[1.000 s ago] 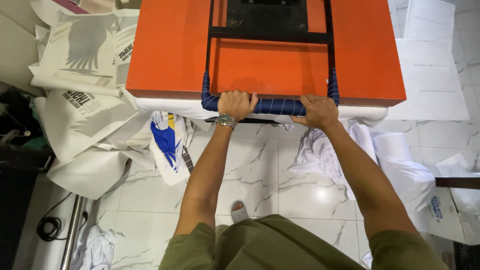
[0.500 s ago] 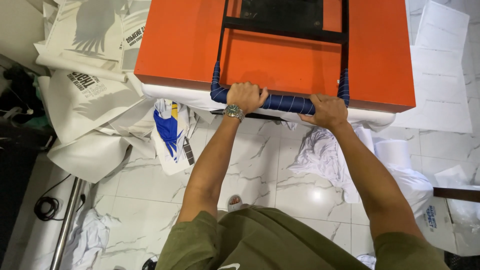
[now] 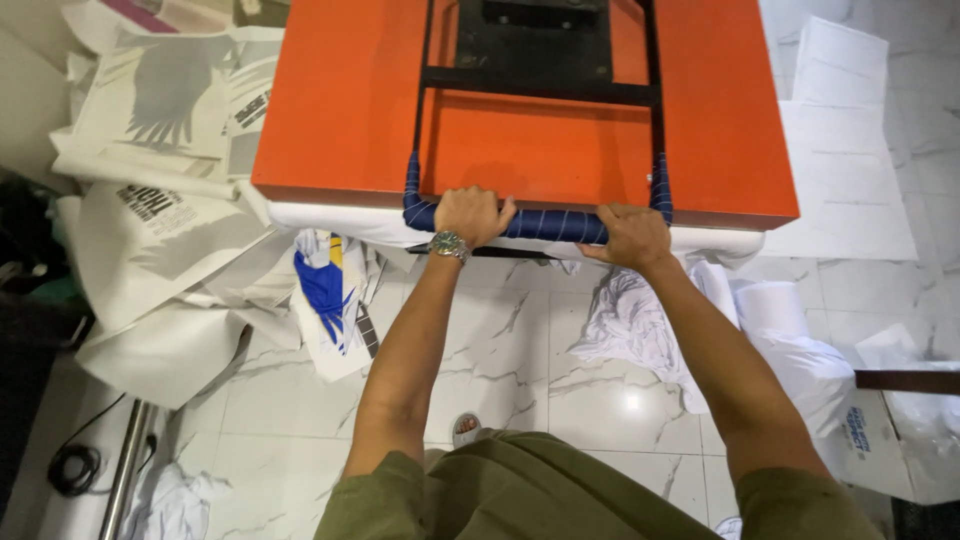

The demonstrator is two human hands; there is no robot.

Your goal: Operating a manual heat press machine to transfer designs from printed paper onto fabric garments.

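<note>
Item: heat press, operator standing over a marble floor (image 3: 540, 370) strewn with white cloth (image 3: 640, 320) and printed sheets (image 3: 160, 230). Left hand (image 3: 472, 215) and right hand (image 3: 630, 237) both had fingers clamped on the blue-wrapped handle bar (image 3: 550, 226), as half a second before. The orange platen (image 3: 340, 110) sat lowered over a white pad (image 3: 330, 220); only the view shifted, so the press looked held shut.

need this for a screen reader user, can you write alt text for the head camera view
Seen from above, a person's left hand and right hand grip the blue-wrapped handle bar of a large orange heat press. Printed white sheets and cloth litter the marble floor.
</note>
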